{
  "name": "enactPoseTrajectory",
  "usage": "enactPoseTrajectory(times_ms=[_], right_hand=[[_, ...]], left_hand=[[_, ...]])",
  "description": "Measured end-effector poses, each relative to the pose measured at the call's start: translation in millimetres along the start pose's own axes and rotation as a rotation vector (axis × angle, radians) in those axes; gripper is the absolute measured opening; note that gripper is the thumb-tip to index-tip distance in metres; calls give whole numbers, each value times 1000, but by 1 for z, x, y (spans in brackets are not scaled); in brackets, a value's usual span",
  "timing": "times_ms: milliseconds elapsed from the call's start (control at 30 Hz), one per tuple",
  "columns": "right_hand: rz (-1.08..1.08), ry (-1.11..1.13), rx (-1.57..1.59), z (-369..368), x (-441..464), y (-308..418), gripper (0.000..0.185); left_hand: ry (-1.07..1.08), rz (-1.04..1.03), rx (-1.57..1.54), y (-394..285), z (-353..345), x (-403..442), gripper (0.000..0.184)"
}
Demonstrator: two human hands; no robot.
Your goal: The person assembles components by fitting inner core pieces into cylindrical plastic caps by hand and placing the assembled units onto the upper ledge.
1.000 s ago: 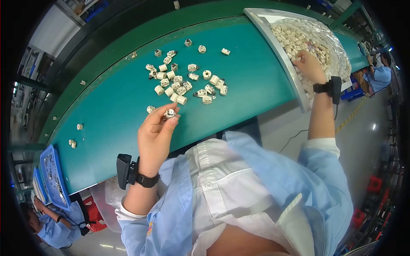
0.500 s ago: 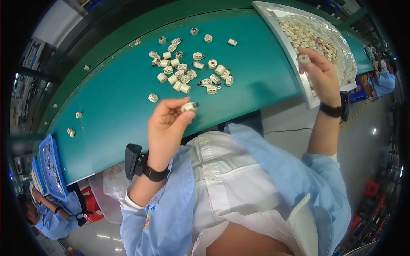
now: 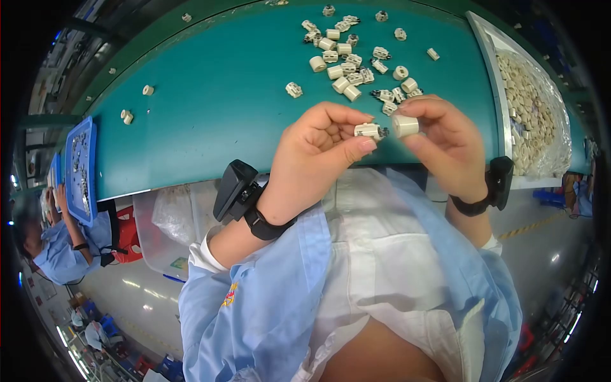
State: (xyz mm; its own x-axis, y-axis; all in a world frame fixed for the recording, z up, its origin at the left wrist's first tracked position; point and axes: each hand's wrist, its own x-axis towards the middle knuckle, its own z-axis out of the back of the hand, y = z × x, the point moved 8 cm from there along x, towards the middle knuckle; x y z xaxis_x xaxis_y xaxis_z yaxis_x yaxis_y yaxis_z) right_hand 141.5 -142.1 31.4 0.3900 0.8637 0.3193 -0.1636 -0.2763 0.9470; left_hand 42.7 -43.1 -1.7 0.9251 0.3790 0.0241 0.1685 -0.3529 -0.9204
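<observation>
In the head view, the framed tray (image 3: 496,83) at the bench's (image 3: 223,127) right end holds a heap of cream caps (image 3: 522,108) in a clear bag (image 3: 550,164). The blue tray (image 3: 93,172) at the left end holds tiny bits (image 3: 79,162). Over the near edge, the left hand (image 3: 305,153) pinches one white part (image 3: 366,130); the right hand (image 3: 455,143) pinches one round cap (image 3: 405,126) just beside it. Three small pieces (image 3: 147,90) lie toward the left end. The pile (image 3: 350,63) behind the hands is too crowded to count.

Cream cap (image 3: 407,127), green tabletop (image 3: 216,121)
</observation>
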Motion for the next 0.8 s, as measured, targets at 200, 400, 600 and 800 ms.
enactPoseTrajectory(times_ms=[200, 400, 600, 800], right_hand=[[16, 23, -89, -9, 3, 0, 27], [52, -1, -52, -10, 1, 2, 27], [101, -4, -264, -12, 4, 8, 27], [217, 35, -513, -18, 9, 19, 28]], left_hand=[[-35, -36, -40, -3, 10, -3, 18], [-2, -415, 446, -23, 6, -9, 24], [19, -533, 588, -31, 0, -14, 26], [31, -615, 749, -36, 1, -15, 20]])
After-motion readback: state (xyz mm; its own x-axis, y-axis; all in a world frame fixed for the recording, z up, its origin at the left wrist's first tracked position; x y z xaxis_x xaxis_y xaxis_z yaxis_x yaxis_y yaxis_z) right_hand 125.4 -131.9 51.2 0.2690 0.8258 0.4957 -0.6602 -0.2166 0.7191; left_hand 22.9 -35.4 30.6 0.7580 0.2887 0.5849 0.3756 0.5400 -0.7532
